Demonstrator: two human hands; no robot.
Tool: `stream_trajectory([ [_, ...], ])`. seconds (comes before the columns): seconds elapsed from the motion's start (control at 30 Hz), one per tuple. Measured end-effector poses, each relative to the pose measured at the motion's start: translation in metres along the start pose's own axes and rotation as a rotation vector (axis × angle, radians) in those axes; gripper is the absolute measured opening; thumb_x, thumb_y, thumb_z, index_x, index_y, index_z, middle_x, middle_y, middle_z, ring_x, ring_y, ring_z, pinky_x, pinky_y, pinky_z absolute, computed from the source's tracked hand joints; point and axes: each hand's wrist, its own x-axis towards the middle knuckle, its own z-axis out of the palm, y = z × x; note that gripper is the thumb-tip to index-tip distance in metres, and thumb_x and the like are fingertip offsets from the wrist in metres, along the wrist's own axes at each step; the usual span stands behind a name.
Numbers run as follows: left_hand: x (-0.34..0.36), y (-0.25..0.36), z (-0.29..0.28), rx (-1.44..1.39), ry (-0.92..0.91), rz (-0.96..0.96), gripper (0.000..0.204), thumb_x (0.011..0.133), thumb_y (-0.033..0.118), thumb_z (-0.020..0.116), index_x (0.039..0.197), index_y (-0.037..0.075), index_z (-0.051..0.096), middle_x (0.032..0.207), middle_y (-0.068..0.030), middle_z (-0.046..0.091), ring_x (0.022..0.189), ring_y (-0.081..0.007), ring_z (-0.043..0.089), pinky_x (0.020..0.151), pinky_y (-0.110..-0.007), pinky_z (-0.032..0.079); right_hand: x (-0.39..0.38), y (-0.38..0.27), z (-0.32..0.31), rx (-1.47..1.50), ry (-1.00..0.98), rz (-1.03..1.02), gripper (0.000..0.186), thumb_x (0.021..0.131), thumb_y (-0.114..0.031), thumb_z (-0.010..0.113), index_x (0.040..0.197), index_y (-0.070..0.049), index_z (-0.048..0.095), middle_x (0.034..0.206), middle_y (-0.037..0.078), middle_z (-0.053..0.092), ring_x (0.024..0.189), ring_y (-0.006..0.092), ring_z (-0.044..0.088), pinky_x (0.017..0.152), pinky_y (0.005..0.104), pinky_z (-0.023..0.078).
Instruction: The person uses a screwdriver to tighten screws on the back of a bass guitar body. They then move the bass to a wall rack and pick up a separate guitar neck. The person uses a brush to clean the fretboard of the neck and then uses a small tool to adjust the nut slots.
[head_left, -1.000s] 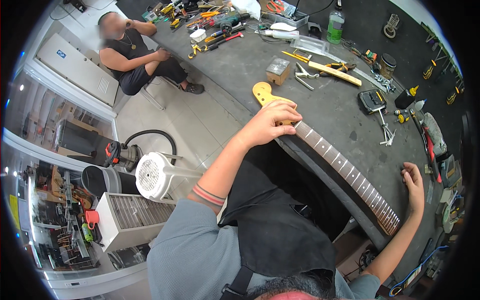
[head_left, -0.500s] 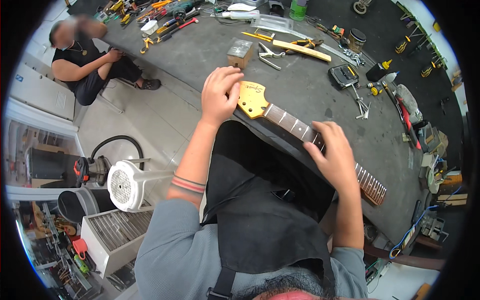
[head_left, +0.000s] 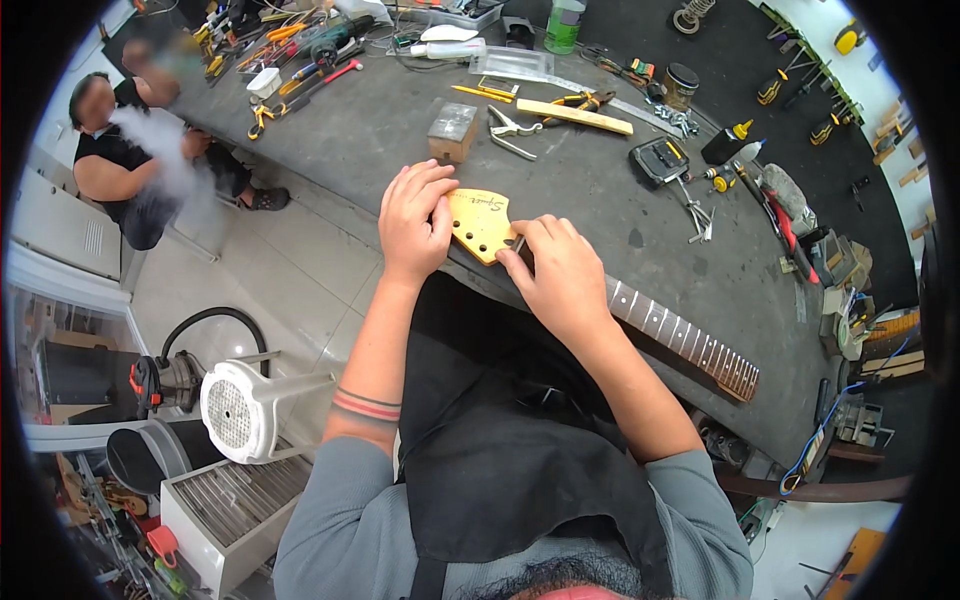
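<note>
A guitar neck (head_left: 683, 335) with a dark fretboard lies slantwise along the near edge of the bench. Its yellow headstock (head_left: 482, 218) points left and has a row of empty tuner holes. My left hand (head_left: 416, 222) is curled round the outer end of the headstock, covering its tip. At the joint of headstock and fretboard, my right hand (head_left: 560, 265) grips the neck between thumb and fingers. That hand and its wrist hide the first frets. Just beyond my left fingers stands a small wooden block (head_left: 453, 133) with a grey top.
Locking pliers (head_left: 512, 132), a wooden strip (head_left: 575, 117), a black box-shaped device (head_left: 659, 161) and hex keys (head_left: 703, 214) lie across the bench (head_left: 560, 185). A white stool (head_left: 240, 410) and a vacuum cleaner (head_left: 165, 380) stand left. Another person (head_left: 125, 165) sits at far left.
My right hand has slid left along the neck, from mid-fretboard to the headstock joint. My left hand stays at the headstock's end. A white haze now shows by the seated person.
</note>
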Motion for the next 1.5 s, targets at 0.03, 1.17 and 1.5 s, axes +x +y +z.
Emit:
stream_trajectory([
  [0.03, -0.001, 0.000, 0.000, 0.000, 0.002, -0.003, 0.021, 0.095, 0.004, 0.067, 0.109, 0.007, 0.083, 0.128, -0.0076, 0.084, 0.135, -0.0322, 0.074, 0.125, -0.054, 0.050, -0.003, 0.000, -0.002, 0.002, 0.016, -0.008, 0.037, 0.099, -0.030, 0.087, 0.125, -0.005, 0.078, 0.112, 0.009, 0.075, 0.108, 0.0316, 0.072, 0.096, 0.0462, 0.059],
  [1.17, -0.002, 0.004, 0.004, -0.019, 0.023, -0.026, 0.020, 0.094, 0.004, 0.068, 0.107, 0.006, 0.083, 0.129, -0.0090, 0.085, 0.136, -0.0329, 0.074, 0.124, -0.055, 0.049, -0.016, 0.005, -0.008, 0.040, 0.085, 0.036, 0.037, 0.098, -0.028, 0.085, 0.127, -0.008, 0.072, 0.118, 0.010, 0.075, 0.111, 0.0322, 0.070, 0.092, 0.0472, 0.055],
  [1.5, -0.005, 0.004, 0.000, 0.006, 0.040, -0.044, 0.019, 0.095, 0.005, 0.067, 0.106, 0.006, 0.083, 0.129, -0.0071, 0.085, 0.136, -0.0317, 0.073, 0.122, -0.054, 0.050, -0.014, 0.001, -0.005, 0.005, 0.082, 0.032, 0.039, 0.099, -0.030, 0.087, 0.129, -0.008, 0.073, 0.119, 0.007, 0.075, 0.108, 0.0305, 0.069, 0.093, 0.0456, 0.054],
])
